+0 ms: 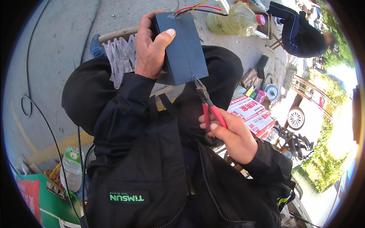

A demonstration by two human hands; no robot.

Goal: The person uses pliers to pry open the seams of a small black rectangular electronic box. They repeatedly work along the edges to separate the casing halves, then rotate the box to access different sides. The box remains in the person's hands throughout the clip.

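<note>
My left hand (152, 48) holds a dark grey box (186, 48) by its left side, the thumb lying on the near face. Red, black and yellow wires (196, 9) come out of the box's top end and run to a white connector (223, 6). In my right hand (232, 134) is a pair of pliers with red handles (208, 102), the handles a little apart. The tips of the pliers' jaws meet the lower corner of the box, by the seam. Whether they grip anything there, I cannot tell.
A large plastic bottle of yellowish liquid (235, 20) lies beyond the box. On the right are a printed carton (251, 114) and a blue wheel (271, 91). Someone in dark clothes (299, 34) is at the upper right. A wooden piece with whitish strips (119, 54) lies left; cables (54, 134) cross the ground.
</note>
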